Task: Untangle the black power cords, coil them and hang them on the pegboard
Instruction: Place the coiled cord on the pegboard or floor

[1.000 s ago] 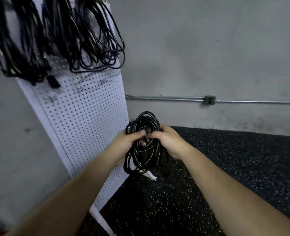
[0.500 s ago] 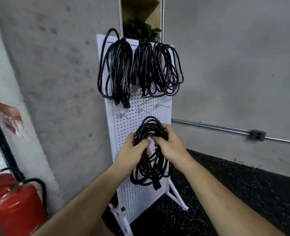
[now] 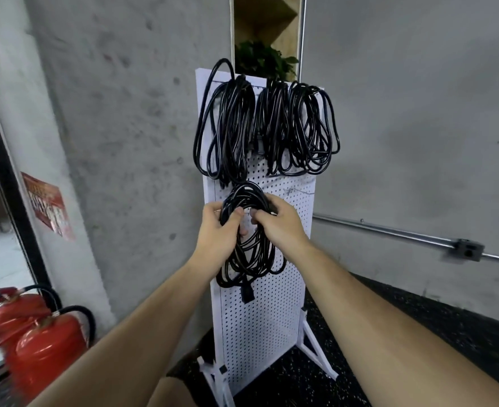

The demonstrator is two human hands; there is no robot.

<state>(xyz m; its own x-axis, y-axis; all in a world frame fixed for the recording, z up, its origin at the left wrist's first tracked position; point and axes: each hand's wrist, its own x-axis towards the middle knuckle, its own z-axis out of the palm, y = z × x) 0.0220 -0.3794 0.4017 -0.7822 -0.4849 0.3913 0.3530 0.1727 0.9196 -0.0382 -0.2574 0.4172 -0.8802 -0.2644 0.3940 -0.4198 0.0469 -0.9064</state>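
A coiled black power cord (image 3: 249, 251) hangs between my hands in front of the white pegboard (image 3: 271, 318). My left hand (image 3: 217, 230) grips the coil's left side and my right hand (image 3: 280, 224) grips its right side, near the top of the loop. The cord's plug (image 3: 246, 293) dangles at the bottom. Three more coils of black cord (image 3: 265, 130) hang from pegs along the top of the board. Bare metal hooks (image 3: 296, 190) stick out of the board just right of the held coil.
The pegboard stands on white feet (image 3: 315, 348) on a dark speckled floor, against a grey concrete wall. Two red fire extinguishers (image 3: 34, 342) stand at lower left. A metal conduit (image 3: 403, 233) runs along the wall at right. A plant (image 3: 260, 61) sits behind the board.
My view has swung up and left from the floor to the whole pegboard. Both hands have carried the coil upward to the middle of the board, just under the hanging coils.
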